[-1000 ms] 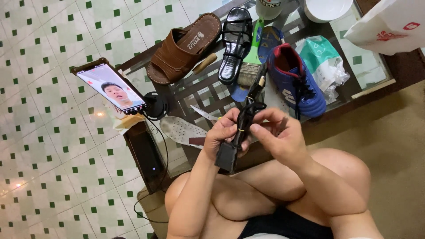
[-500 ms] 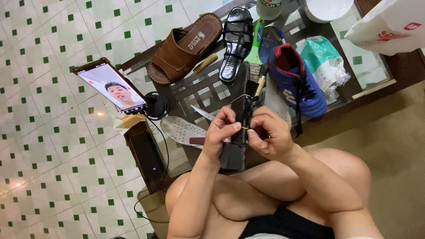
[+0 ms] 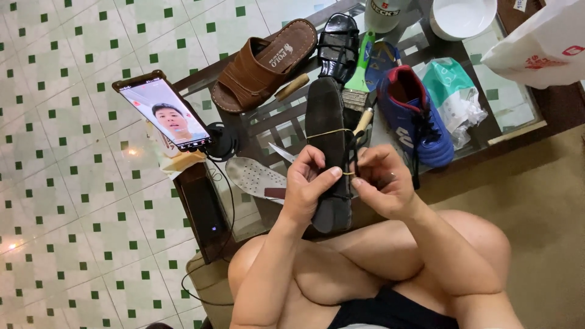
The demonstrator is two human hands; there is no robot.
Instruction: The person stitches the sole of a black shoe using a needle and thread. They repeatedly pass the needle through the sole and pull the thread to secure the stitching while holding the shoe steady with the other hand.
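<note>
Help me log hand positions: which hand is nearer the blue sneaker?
Right. The right hand pinches a rubber band on the black shoe, just beside the blue sneaker; the left hand grips the shoe's far side.

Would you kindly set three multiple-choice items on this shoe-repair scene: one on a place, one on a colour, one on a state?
1. Where does the brown sandal lie?
A. On the glass table
B. On the tiled floor
C. On the person's lap

2. What colour is the sneaker?
A. White
B. Blue with red lining
C. Yellow

3. How is the dark shoe held?
A. Lying untouched
B. Left hand grips it sole up, right hand pinches a yellowish band around it
C. Right hand alone

Answers: 1 A, it rests on the tabletop; 2 B, blue upper, red inside; 3 B, both hands are on it.
</note>
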